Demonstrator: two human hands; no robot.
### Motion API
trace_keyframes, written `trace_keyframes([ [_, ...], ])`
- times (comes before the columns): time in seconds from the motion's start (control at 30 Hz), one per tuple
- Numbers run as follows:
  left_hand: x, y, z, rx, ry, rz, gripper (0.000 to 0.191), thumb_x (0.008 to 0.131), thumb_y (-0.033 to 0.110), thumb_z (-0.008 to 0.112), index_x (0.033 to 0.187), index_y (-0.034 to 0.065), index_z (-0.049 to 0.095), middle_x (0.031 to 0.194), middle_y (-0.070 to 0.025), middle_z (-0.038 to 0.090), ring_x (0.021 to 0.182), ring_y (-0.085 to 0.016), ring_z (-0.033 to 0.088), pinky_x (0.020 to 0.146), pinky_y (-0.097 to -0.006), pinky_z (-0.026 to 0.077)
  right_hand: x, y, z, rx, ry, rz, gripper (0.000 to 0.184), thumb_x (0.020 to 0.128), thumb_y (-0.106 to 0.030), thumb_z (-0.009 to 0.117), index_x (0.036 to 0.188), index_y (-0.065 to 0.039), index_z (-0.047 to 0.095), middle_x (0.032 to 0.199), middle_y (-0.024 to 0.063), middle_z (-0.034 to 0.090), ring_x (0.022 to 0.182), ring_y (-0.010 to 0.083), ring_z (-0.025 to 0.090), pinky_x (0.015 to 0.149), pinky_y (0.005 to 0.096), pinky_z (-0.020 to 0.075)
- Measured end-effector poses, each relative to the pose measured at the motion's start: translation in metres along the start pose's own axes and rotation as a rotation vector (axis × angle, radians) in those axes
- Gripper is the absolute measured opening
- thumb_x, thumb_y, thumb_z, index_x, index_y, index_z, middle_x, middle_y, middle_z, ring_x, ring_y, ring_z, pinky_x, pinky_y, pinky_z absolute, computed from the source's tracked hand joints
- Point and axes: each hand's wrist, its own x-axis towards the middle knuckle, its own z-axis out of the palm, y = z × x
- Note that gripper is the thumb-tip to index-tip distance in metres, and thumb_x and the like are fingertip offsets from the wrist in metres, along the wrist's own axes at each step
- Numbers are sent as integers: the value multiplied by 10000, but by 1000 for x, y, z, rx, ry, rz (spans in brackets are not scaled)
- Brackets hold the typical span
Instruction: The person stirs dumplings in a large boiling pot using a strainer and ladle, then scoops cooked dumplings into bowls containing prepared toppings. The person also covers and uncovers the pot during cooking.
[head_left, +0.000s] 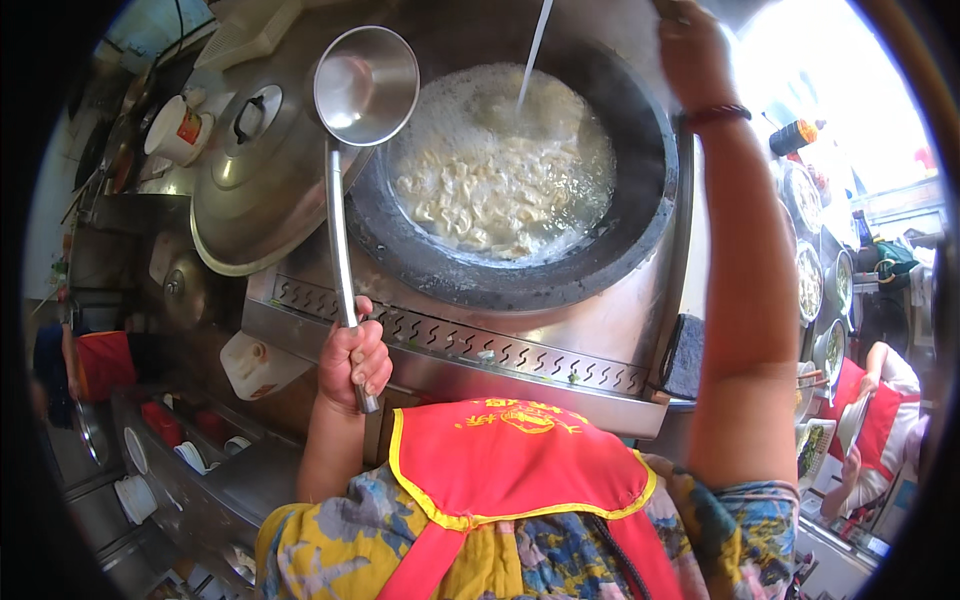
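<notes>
My left hand (355, 358) grips the metal handle of a large ladle (367, 86), its bowl raised beside the pot and no food visible in it. A big round cooking pot (637, 225) stands set into the stove before me. Pale dumpling-like pieces (480, 199) crowd together in its foamy, steaming liquid. From above, a thin stream of water (534, 52) falls into the far part of the pot. My right hand (696, 56) reaches up beyond the pot's right rim at the top edge; its fingers are partly cut off and blurred.
Left of the pot, a large metal lid (255, 187) leans near a white tub (176, 131). A slotted drain strip (465, 341) runs along the stove front. A dark cloth (684, 356) hangs at right, near several filled bowls (810, 281). Co-workers (877, 420) stand at both sides.
</notes>
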Motion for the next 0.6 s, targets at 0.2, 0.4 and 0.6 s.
trace_keyframes([
  [0.2,7,9,-10,40,44,-34,291,881,86,527,1166,45,482,575,-11,403,355,-86,400,310,-268,406,14,80,-48,-256,-179,493,297,851,-243,542,1045,-56,666,789,104,634,683,214,592,609,339,469],
  [0.4,17,0,-12,-39,46,-93,286,897,93,512,1176,45,478,582,-8,409,367,-86,409,323,-267,417,-99,30,-54,-67,-537,689,328,843,-269,548,1069,-45,627,910,134,681,712,269,660,641,374,527],
  [0.6,41,-4,-11,-75,30,-192,279,916,106,495,1186,43,464,598,-10,413,377,-82,411,331,-271,415,-245,-11,-9,-121,-597,828,259,813,-145,552,1018,-12,641,970,240,650,937,405,616,845,432,494],
])
